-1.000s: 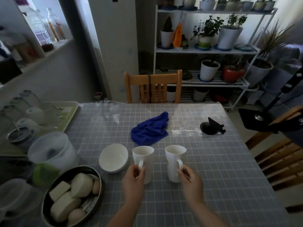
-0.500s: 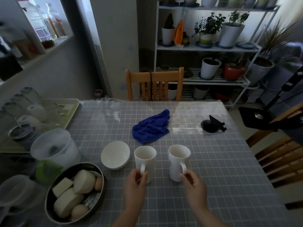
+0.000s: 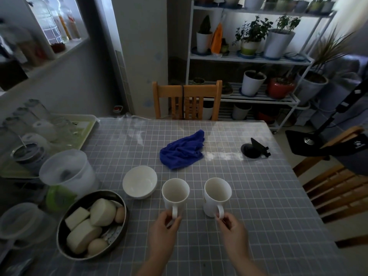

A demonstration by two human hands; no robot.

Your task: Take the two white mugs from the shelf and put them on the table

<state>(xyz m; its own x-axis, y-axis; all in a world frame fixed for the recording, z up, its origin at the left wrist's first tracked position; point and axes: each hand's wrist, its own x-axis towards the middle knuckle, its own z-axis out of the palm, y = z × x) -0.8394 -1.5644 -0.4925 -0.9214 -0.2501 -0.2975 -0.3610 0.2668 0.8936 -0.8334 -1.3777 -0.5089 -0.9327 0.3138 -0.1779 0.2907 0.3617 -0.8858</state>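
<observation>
On the table (image 3: 258, 206), near its front edge, two white mugs (image 3: 175, 193) were set upright, side by side, apart. Each handle was pinched: left hand (image 3: 163, 230) on one, right hand (image 3: 233, 229) on the other. A hasty release could tip a tall, glossy mug against the bowl (image 3: 139, 181) close by. Smooth gridded cover noted.

i count two white mugs (image 3: 175, 194) (image 3: 217, 196), one white bowl (image 3: 139, 181), one blue cloth (image 3: 182, 150), one wooden chair (image 3: 187, 100), and my two hands (image 3: 164, 230) (image 3: 233, 229).
</observation>
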